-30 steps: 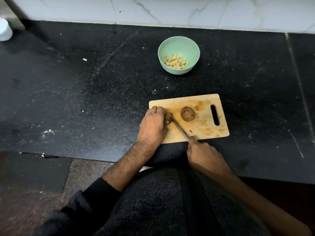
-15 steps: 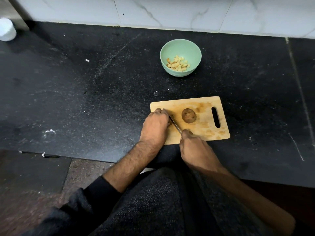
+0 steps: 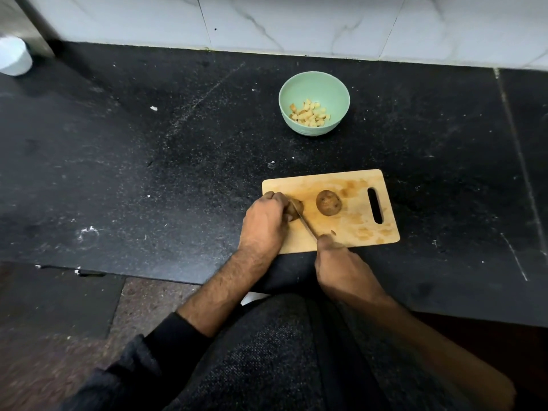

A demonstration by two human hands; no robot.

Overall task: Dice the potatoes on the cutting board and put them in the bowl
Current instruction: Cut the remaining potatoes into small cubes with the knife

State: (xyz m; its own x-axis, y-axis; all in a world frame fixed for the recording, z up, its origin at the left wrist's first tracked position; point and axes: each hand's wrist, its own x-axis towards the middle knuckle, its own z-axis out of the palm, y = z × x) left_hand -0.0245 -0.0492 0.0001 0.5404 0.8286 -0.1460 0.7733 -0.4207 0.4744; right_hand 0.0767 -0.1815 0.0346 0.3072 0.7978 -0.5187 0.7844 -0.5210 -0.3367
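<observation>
While the right hand [image 3: 341, 268] sits nearest the body with its fingers curled round the handle of a knife [image 3: 305, 225], the blade runs up and away from them to the potato [image 3: 296, 209] under the left hand [image 3: 264, 222]. That left hand's fingers are bent over the potato and grip it from the left side, so only its right part shows beside the fingertips; the blade touches it just past them. How deep the edge sits cannot be told.

The step in hand looks like the first cuts into this potato — slicing, before it can be cubed. A second potato [image 3: 328, 202] lies whole on the cutting board [image 3: 355, 229], just right of the blade and clear of both hands.

Well beyond the fingers, across bare dark counter [image 3: 148, 161], stands the green bowl [image 3: 332, 87] with a small heap of diced pieces [image 3: 308, 115] already in it.

The next move probably calls for a steady downward press with the left fingertips kept back from the edge — the round potato could roll.
</observation>
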